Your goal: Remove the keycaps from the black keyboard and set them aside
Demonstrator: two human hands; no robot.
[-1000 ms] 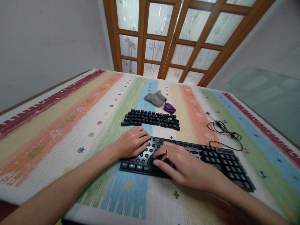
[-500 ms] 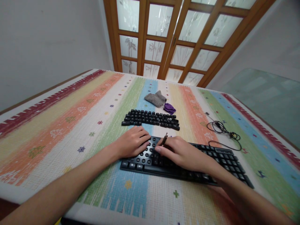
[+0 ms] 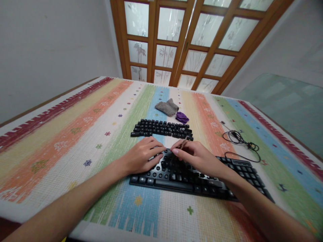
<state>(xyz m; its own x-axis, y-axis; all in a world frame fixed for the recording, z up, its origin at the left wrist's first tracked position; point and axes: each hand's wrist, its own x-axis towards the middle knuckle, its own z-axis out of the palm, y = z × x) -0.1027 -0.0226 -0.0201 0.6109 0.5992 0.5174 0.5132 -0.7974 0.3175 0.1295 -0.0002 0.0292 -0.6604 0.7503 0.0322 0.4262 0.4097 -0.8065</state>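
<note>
We start with the black keyboard (image 3: 174,185), which lies across the near part of the desk, under our hands. Its front row and its right end have keys in them, and on the left side we see bare little pegs. Our left hand (image 3: 145,154) rests palm down on the left part, with its fingers loosely stretched out. Our right hand (image 3: 198,154) pinches a thin brown thing (image 3: 183,144), too small and blurry to name, over the back of the keyboard. The fingertips of the two hands are close together.

Just behind, we see loose black keys (image 3: 161,128) lined up in rows. On the right, a black cord (image 3: 236,134) lies in loops. Farther back sit a crumpled purple cloth (image 3: 182,117) and, just beside it, a gray cloth (image 3: 166,107).

A stripy cloth (image 3: 101,134) with stars and trees covers the desk (image 3: 51,100). At the far end we see brown wooden doors (image 3: 152,40) with plant pictures on the glass, between pale walls (image 3: 63,40).
</note>
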